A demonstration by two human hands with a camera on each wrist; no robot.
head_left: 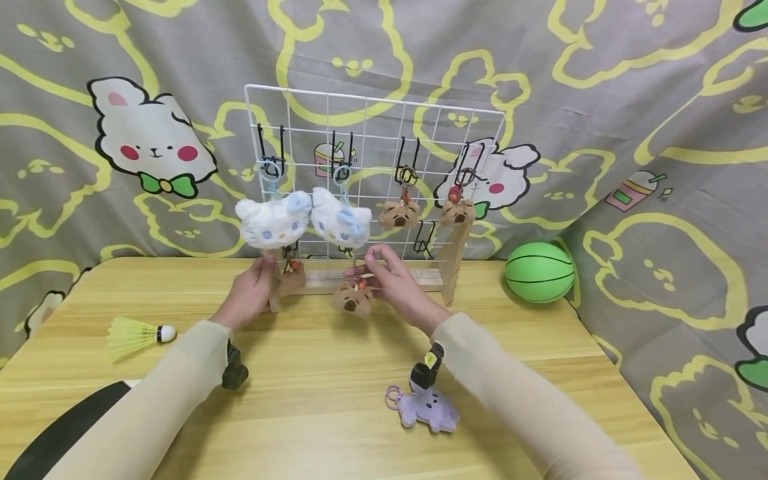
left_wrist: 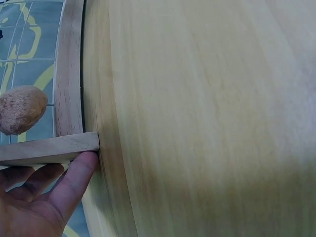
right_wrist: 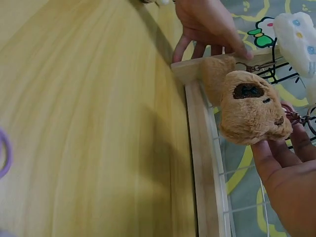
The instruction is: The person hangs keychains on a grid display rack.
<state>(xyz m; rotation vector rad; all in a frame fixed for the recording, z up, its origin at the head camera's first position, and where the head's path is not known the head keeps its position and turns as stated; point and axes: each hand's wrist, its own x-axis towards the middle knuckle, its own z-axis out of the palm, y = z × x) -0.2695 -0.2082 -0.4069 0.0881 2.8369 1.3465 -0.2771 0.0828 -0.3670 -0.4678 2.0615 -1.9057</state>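
At the lower left of a white wire grid rack [head_left: 366,101], my left hand [head_left: 249,293] holds the wooden leg [left_wrist: 49,149], its fingers against the outer side. My right hand [head_left: 399,283] is at the lower middle hook, its fingers about the strap and back of a brown plush bear-head keychain [right_wrist: 252,108]; the bear partly hides the fingertips. Another brown plush keychain [head_left: 292,283] hangs beside my left hand. Above hang two white plush cat-head keychains [head_left: 275,223] with blue bows. Two brown bear keychains [head_left: 400,215] hang at the upper right.
A purple plush keychain [head_left: 429,408] lies on the table [head_left: 312,407] under my right forearm. A yellow shuttlecock [head_left: 138,335] is at the left, a green ball [head_left: 539,273] at the back right. A black object [head_left: 66,433] lies at the front left. One lower right hook [head_left: 423,237] is bare.
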